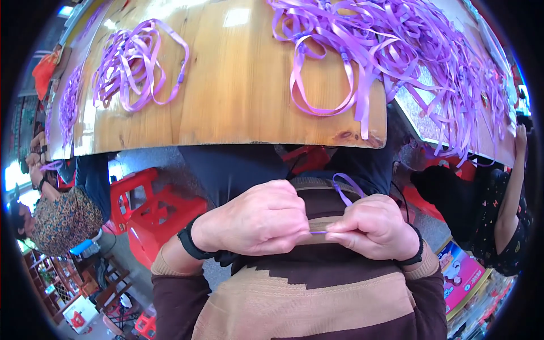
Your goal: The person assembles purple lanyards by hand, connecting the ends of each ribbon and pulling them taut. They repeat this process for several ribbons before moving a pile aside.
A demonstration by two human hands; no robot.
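Observation:
In front of my body, a narrow purple ribbon [318, 232] runs taut across the short gap between my hands. My left hand [262, 220] is closed in a fist around one stretch of it. The thumb and fingers of my right hand [375, 228] pinch the other side. A loop of the same ribbon rises behind the right hand. Beyond them, a wooden table [226, 90] bears a small bundle of looped purple lanyards [131, 67] at the left. A large tangled heap of purple lanyards [391, 39] spreads over the right side, some strands hanging past the edge.
Red plastic stools [161, 218] stand on the floor left of me. One person [65, 212] sits at the far left with hands near purple ribbon; another person [510, 218] in dark patterned clothing is at the right. A colourful printed box [462, 277] lies at the lower right.

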